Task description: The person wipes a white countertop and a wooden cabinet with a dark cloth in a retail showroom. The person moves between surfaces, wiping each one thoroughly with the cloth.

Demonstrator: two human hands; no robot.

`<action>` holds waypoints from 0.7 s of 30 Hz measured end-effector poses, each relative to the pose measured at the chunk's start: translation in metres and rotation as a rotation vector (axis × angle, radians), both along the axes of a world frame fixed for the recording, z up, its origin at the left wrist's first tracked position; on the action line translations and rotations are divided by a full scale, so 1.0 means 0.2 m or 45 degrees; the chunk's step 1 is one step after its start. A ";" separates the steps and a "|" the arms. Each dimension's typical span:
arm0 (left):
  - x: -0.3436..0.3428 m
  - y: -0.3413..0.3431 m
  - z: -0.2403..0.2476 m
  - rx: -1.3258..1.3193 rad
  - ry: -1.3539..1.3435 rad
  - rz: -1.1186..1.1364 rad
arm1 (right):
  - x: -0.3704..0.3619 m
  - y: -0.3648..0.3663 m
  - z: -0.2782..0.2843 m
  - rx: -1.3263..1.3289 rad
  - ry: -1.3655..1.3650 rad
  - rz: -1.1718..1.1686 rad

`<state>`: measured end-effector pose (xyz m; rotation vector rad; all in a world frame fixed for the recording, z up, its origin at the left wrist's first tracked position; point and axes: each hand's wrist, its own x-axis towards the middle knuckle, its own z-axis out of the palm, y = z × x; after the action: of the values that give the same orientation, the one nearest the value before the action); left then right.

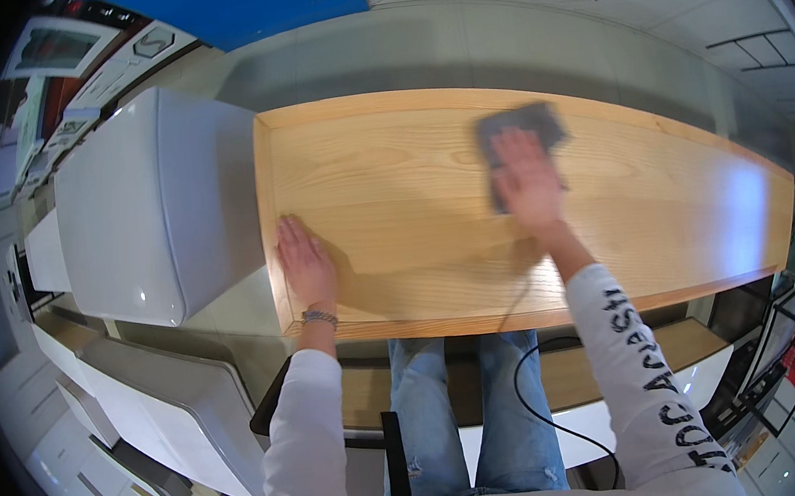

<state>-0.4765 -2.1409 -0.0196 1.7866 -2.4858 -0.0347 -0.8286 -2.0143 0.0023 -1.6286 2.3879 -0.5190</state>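
Note:
A grey cloth lies on the light wooden tabletop, toward its far edge and right of the middle. My right hand presses down on the cloth with the palm flat; hand and cloth are slightly smeared by motion. At the left end of the tabletop, my left hand rests flat on the wood with its fingers stretched out and nothing in it. A chain bracelet circles my left wrist.
A white rounded cabinet stands against the table's left end. Behind me are a long low bench and a white unit. A black cable hangs beside my legs. A blue panel is beyond the table.

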 end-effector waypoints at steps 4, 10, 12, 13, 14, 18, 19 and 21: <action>-0.15 0.01 0.00 0.035 0.043 -0.007 | -0.53 0.30 -0.17 -0.062 0.387 -0.634; -0.10 0.04 0.01 0.058 -0.034 0.021 | -0.04 -0.30 -0.18 -0.074 0.315 -0.570; -0.08 0.05 0.01 0.074 -0.029 0.026 | 0.27 -0.61 -0.11 0.073 0.269 -0.356; -0.09 0.05 0.01 0.094 -0.007 0.025 | 0.40 -0.74 -0.11 0.110 0.310 -0.280; -0.09 0.05 0.02 0.111 0.007 0.028 | 0.53 -0.85 -0.09 0.123 0.277 -0.203; -0.14 0.06 0.02 0.117 0.039 0.053 | 0.80 -1.08 -0.07 0.023 0.211 0.135; -0.15 0.05 0.03 0.137 0.053 0.050 | 0.85 -1.10 -0.05 0.004 0.211 0.208; -0.11 0.05 0.03 0.200 0.208 0.074 | 0.99 -1.04 -0.03 0.058 0.197 0.340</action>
<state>-0.4977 -2.1301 -0.0143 1.8306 -2.3746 -0.3667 -0.6299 -2.2227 -0.0042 -1.9915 2.2127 -0.2975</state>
